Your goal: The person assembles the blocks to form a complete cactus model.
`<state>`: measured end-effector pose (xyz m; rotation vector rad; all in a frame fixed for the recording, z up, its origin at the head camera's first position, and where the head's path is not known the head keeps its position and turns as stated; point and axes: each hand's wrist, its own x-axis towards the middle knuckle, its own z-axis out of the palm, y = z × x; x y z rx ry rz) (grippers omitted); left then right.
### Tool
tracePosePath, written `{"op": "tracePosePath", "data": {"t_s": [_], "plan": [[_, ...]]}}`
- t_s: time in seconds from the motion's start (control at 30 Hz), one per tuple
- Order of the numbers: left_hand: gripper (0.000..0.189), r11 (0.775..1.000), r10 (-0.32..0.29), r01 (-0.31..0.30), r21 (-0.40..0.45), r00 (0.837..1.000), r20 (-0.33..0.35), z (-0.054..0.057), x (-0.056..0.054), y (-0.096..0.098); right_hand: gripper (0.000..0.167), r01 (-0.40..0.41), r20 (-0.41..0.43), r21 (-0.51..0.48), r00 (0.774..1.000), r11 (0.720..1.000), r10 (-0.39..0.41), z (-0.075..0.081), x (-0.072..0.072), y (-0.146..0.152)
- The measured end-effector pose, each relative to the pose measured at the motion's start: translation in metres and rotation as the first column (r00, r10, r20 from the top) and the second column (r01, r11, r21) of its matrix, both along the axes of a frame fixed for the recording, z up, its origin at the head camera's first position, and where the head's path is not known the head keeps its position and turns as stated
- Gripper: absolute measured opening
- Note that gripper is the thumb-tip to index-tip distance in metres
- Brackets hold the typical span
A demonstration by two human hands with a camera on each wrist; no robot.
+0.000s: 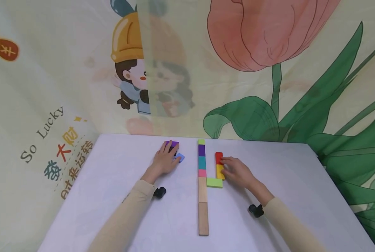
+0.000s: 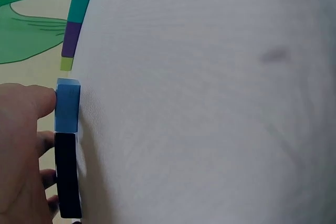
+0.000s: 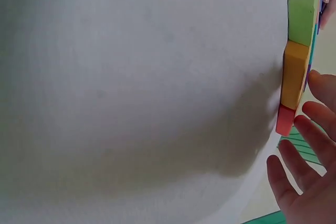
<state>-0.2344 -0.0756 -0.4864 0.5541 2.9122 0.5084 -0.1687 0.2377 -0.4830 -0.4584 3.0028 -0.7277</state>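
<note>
My left hand [image 1: 163,161] lies over a small group of blocks left of a straight column. Its thumb touches a blue block [image 2: 67,106], and the other fingers reach over a black block [image 2: 67,177] and a purple block [image 1: 175,143]. On the right side, my right hand [image 1: 238,171] has its fingers spread beside a red block [image 1: 218,155] and a yellow block [image 1: 219,171], which stand end to end. A light green block [image 1: 214,183] lies crosswise between the yellow block and the column, its left end at the column's side.
Running up the middle of the white table [image 1: 111,210], the column has two plain wooden blocks [image 1: 203,218] nearest me, then pink [image 1: 202,173], teal [image 1: 202,162], dark purple [image 1: 201,150] and green [image 1: 201,141] blocks. A printed curtain [image 1: 181,122] hangs behind the far edge.
</note>
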Motion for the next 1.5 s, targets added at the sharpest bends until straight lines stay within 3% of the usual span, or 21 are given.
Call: {"op": "tracePosePath", "data": {"t_s": [0.43,0.57,0.77,0.97,1.2,1.4,1.5], "plan": [[0.059,0.997,0.000,0.000,0.078,1.000,-0.004,0.002,-0.003,-0.005,0.043,-0.009,-0.015,0.052,1.000,0.999,0.010,-0.001,0.002,0.000],[0.052,0.992,0.036,-0.026,0.124,0.996,-0.082,0.004,-0.007,-0.011,0.043,-0.008,-0.016,0.049,1.000,0.999,0.009,-0.001,0.002,0.002],[0.034,0.985,0.100,-0.067,0.157,0.972,-0.212,0.007,-0.012,-0.017,0.044,-0.001,-0.005,0.039,1.000,0.999,0.001,-0.003,0.003,0.004],[0.034,0.992,0.087,-0.067,0.108,0.977,-0.195,0.010,-0.011,-0.019,0.044,-0.003,-0.003,0.022,1.000,1.000,0.003,-0.003,0.002,0.006],[0.030,0.991,0.117,-0.105,0.082,0.979,-0.164,0.013,-0.013,-0.023,0.045,-0.005,0.000,0.010,1.000,1.000,0.005,-0.003,0.000,0.005],[0.031,0.981,0.139,-0.117,0.152,0.980,-0.141,0.024,0.000,-0.027,0.045,0.001,0.009,0.005,1.000,1.000,-0.001,-0.003,-0.001,0.003],[0.030,0.978,0.101,-0.073,0.195,0.985,-0.142,0.029,0.014,-0.020,0.045,0.002,0.017,0.009,1.000,1.000,-0.002,-0.004,0.000,0.002]]}}
